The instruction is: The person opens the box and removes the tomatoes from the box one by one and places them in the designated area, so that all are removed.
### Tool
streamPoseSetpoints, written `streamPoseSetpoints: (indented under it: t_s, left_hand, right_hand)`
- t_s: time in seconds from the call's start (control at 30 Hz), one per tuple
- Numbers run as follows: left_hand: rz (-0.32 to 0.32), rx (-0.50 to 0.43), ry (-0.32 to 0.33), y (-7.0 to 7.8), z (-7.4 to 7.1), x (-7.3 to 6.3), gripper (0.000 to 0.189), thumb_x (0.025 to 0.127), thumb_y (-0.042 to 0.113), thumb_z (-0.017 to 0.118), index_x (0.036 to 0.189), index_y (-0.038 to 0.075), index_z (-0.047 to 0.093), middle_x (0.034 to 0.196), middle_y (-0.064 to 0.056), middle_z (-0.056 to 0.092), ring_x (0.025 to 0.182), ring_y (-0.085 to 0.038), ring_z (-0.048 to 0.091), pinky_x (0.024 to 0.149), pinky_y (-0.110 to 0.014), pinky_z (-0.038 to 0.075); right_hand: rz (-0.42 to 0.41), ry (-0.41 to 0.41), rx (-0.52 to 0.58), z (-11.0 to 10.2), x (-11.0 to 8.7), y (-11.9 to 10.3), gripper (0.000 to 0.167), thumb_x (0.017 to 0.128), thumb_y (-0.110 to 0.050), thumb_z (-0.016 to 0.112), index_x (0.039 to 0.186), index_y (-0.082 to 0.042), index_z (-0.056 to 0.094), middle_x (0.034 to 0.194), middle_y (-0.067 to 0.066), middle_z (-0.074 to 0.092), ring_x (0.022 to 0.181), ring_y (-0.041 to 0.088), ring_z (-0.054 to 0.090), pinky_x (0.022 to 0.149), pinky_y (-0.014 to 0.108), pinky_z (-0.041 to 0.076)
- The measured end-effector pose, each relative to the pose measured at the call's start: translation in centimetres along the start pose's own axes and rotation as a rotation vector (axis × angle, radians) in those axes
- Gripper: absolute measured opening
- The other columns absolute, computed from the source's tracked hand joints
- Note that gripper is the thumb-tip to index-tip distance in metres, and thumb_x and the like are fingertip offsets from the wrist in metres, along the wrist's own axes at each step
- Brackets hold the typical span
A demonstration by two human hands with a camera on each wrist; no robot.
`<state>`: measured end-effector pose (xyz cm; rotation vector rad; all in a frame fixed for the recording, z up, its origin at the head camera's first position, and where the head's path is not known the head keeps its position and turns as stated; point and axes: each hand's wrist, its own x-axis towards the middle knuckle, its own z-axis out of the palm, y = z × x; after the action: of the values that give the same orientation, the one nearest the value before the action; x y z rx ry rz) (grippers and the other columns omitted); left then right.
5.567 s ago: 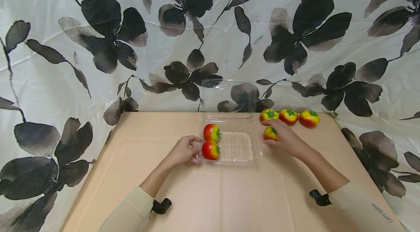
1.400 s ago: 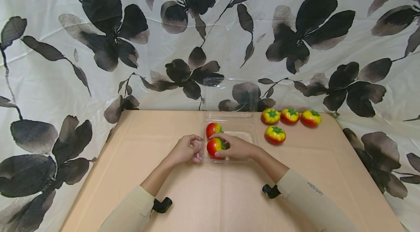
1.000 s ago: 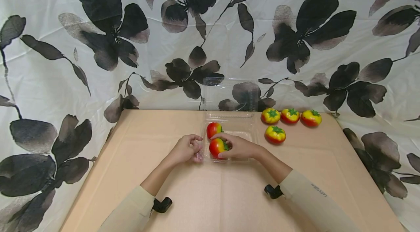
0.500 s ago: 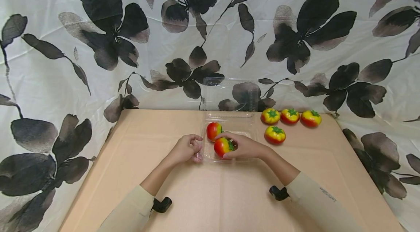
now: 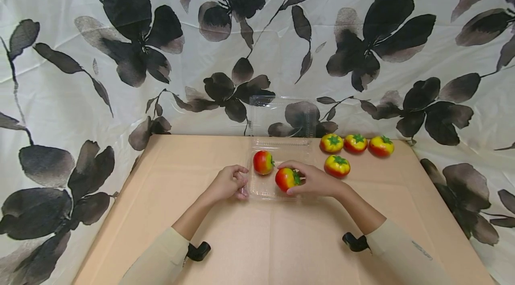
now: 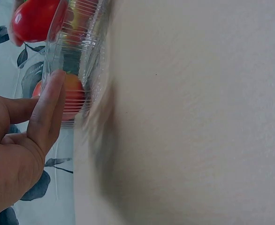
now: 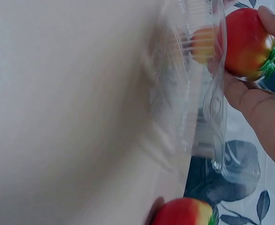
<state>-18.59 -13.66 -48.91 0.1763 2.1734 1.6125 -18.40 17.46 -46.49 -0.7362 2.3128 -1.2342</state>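
My right hand grips a red-and-yellow tomato with a green leafy top, thumb on the near side and fingers on the far side. That tomato is at the front middle of a clear plastic clamshell container, above its rim in the right wrist view. Another tomato sits at the container's back left. With thumb and fingertips, my left hand pinches the container's left wall. The left wrist view shows the left hand at the ribbed wall, partly covering a tomato behind it.
Right of the container, several tomatoes lie on the tan table: one front tomato and a back row ending in a right-hand tomato. The container's transparent lid stands raised against the floral cloth.
Since the oldest frame, my right hand has gone from the loose tomatoes into the container. It has gripped the front tomato and shifted it right, away from the back-left one. My left hand stays put.
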Motion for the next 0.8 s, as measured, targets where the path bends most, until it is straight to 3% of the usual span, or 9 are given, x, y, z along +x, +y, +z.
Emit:
streamPoseSetpoints:
  t_s: [0.2, 0.5, 0.8]
  left_hand:
    - [-0.005, 0.004, 0.005, 0.0, 0.1, 0.0, 0.038, 0.098, -0.007, 0.062, 0.134, -0.012, 0.055, 0.088, -0.018, 0.063, 0.061, -0.020, 0.072, 0.059, -0.041, 0.067]
    - [0.006, 0.003, 0.007, -0.2, 0.1, 0.0, 0.037, 0.098, -0.008, 0.060, 0.134, -0.014, 0.053, 0.088, -0.020, 0.063, 0.061, -0.020, 0.072, 0.059, -0.042, 0.067]
    - [0.007, 0.011, 0.002, -0.2, 0.1, 0.1, 0.037, 0.098, -0.008, 0.061, 0.134, -0.013, 0.054, 0.084, -0.015, 0.063, 0.059, -0.019, 0.072, 0.058, -0.041, 0.067]
  right_hand:
    - [0.012, 0.042, -0.018, -0.7, -1.7, 0.6, 0.068, 0.086, -0.030, 0.085, 0.146, -0.026, 0.052, 0.146, 0.001, 0.055, 0.130, 0.026, 0.053, 0.106, 0.041, 0.054]
    - [0.005, 0.121, -0.048, -1.8, -4.3, 0.9, 0.067, 0.086, -0.022, 0.085, 0.145, -0.025, 0.053, 0.145, 0.007, 0.055, 0.132, 0.033, 0.051, 0.105, 0.045, 0.056]
    - [0.019, 0.175, -0.091, -3.2, -6.5, 1.3, 0.072, 0.085, -0.020, 0.086, 0.148, -0.029, 0.052, 0.147, 0.003, 0.053, 0.134, 0.031, 0.050, 0.108, 0.045, 0.053]
